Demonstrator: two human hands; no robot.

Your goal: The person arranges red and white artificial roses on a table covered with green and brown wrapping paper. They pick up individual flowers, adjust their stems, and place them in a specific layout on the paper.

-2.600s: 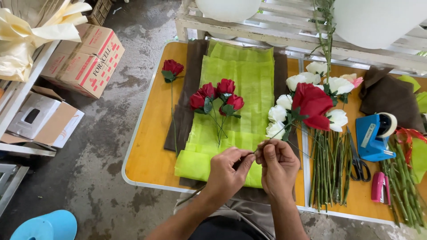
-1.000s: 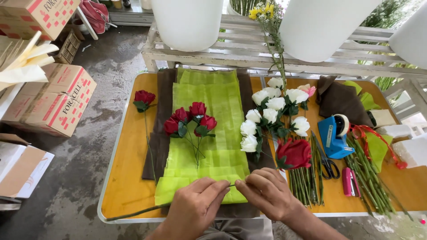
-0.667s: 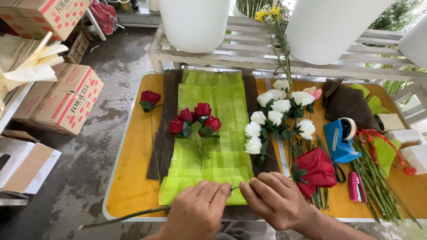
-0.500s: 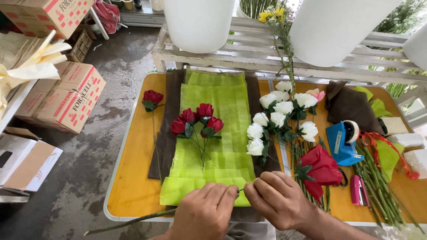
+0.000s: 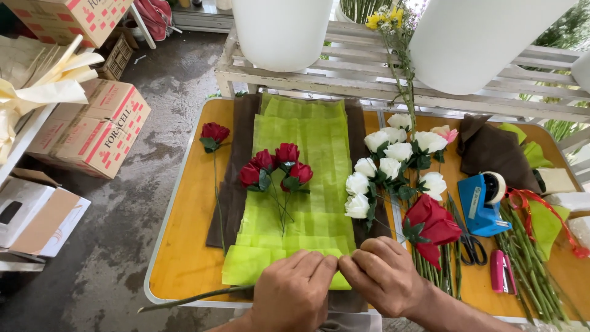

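While three red roses already lay on the green wrapping paper, the left hand and right hand pinched a long green stem at the table's near edge, white roses unplaced.

left hand: fingers curled, pinching | right hand: fist-like, fingertips meeting left | knuckles up

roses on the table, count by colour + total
Red roses: 6 (1 alone at left on the table, 3 on the green paper, 2 by the right hand)
White roses: 8
Pink-tipped rose: 1
Total: 15
White heads overlap, so that count may be off by one.
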